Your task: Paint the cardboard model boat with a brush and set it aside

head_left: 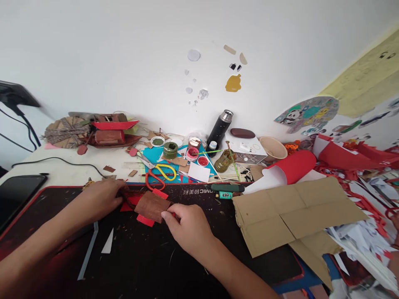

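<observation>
My right hand (pixel 190 229) pinches the right edge of a brown-painted, gently curved piece (pixel 152 206) that looks like cardboard. Strips of red paper (pixel 145 220) stick out from under its near and far sides. Over to the left, my left hand (pixel 101 197) is palm down with fingers curled near a dark brown part beside the piece; what its fingertips grip is hidden. Just beyond the piece lie scissors (pixel 166 172) with one yellow and one red handle. A white paper triangle (pixel 107 241) and a grey strip (pixel 88 251) rest on the dark mat.
Brown model boats (pixel 109 136) stand at the back left. Paint jars (pixel 170 150), a black thermos (pixel 220 128) and a murky jar (pixel 225 160) line the wall. Folded cardboard (pixel 293 211) covers the mat's right side, beside paper scraps. A phone (pixel 20 199) lies far left.
</observation>
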`<state>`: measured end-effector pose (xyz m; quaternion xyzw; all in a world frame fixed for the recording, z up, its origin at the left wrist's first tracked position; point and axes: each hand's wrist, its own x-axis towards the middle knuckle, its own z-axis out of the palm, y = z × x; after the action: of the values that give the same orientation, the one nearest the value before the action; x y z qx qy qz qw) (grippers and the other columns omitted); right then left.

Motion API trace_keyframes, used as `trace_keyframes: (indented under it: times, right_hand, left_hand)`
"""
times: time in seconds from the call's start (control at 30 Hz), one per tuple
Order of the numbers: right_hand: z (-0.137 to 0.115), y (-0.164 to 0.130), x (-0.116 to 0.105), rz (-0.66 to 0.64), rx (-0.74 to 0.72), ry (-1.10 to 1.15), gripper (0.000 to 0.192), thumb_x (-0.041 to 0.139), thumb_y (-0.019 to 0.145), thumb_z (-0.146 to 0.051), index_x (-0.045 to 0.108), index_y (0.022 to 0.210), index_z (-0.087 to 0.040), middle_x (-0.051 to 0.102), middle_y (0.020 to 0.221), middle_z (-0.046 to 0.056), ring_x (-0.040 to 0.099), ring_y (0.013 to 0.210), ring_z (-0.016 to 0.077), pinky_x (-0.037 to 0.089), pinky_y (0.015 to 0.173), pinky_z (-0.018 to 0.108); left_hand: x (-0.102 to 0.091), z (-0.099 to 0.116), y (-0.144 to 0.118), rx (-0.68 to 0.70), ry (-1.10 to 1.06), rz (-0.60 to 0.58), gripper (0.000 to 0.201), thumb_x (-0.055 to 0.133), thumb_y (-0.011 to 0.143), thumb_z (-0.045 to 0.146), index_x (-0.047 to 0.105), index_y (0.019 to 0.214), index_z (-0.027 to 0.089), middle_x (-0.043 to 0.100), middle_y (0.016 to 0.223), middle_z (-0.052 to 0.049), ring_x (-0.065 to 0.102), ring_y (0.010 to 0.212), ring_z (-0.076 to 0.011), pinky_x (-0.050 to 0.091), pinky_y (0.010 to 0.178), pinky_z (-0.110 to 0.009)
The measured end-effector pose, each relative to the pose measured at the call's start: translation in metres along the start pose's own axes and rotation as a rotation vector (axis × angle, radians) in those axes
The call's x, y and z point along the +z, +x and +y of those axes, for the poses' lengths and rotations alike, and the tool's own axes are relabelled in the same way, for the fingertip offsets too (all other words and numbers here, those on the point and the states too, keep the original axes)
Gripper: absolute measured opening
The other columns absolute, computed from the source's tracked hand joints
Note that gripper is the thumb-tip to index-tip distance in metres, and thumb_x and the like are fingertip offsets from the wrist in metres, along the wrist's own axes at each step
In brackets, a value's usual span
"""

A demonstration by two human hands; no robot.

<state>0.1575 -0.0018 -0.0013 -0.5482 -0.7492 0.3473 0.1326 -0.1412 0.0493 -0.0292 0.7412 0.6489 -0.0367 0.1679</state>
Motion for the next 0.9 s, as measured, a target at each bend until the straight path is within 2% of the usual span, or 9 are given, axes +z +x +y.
trace_keyframes:
  times: [0.33,0.47,0.63,0.73,0.83,0.9]
  right_hand:
    - [0.008,0.0,0.006,0.05,0.002,0.129,0.023,0.076,0.104,-0.028,0.088,0.085,-0.021,0.074,0.066,-0.001,0.055,0.058,0.0144,0.031,0.059,0.028]
    - [0.018,-0.005,-0.004,0.044,0.006,0.15,0.026,0.075,0.103,-0.026,0.085,0.08,-0.02,0.072,0.066,-0.002,0.054,0.06,0.0142,0.031,0.061,0.028]
    - [0.031,-0.013,-0.026,0.011,0.007,0.111,0.024,0.074,0.102,-0.024,0.083,0.08,-0.02,0.072,0.067,-0.002,0.056,0.063,0.0145,0.031,0.062,0.028]
    - [0.037,-0.015,-0.04,0.003,-0.009,0.081,0.028,0.072,0.103,-0.026,0.08,0.076,-0.021,0.069,0.066,-0.002,0.056,0.063,0.0152,0.031,0.062,0.029]
    - [0.044,-0.014,-0.049,0.034,-0.02,0.103,0.03,0.069,0.103,-0.028,0.077,0.075,-0.021,0.068,0.065,-0.003,0.057,0.062,0.0161,0.032,0.06,0.029]
    - [0.049,-0.011,-0.051,0.06,-0.009,0.142,0.031,0.068,0.103,-0.03,0.077,0.075,-0.022,0.067,0.064,-0.002,0.058,0.061,0.0168,0.033,0.059,0.028]
  left_hand:
    - [0.0,0.001,-0.002,-0.023,-0.029,-0.041,0.027,0.053,0.082,0.019,0.076,0.098,0.021,0.083,0.11,-0.019,0.078,0.11,-0.0426,0.055,0.092,-0.048]
    - [0.001,0.0,-0.001,-0.028,-0.066,-0.037,0.025,0.054,0.087,0.029,0.077,0.094,0.024,0.083,0.106,-0.015,0.078,0.106,-0.0403,0.055,0.091,-0.047]
    - [-0.002,-0.001,0.001,-0.031,-0.097,-0.003,0.028,0.056,0.087,0.038,0.08,0.091,0.025,0.084,0.1,-0.014,0.078,0.099,-0.0398,0.057,0.092,-0.048]
    - [-0.009,0.002,-0.004,-0.021,-0.105,0.051,0.038,0.051,0.095,0.041,0.082,0.107,0.022,0.085,0.113,-0.016,0.076,0.109,-0.0402,0.056,0.101,-0.051]
    - [-0.014,0.013,-0.014,0.052,-0.121,0.222,0.044,0.047,0.103,0.044,0.08,0.118,0.02,0.083,0.12,-0.018,0.073,0.118,-0.0393,0.054,0.108,-0.052]
    - [-0.013,0.026,-0.02,0.179,-0.138,0.338,0.039,0.05,0.105,0.043,0.08,0.118,0.022,0.083,0.118,-0.015,0.072,0.117,-0.0376,0.055,0.106,-0.05]
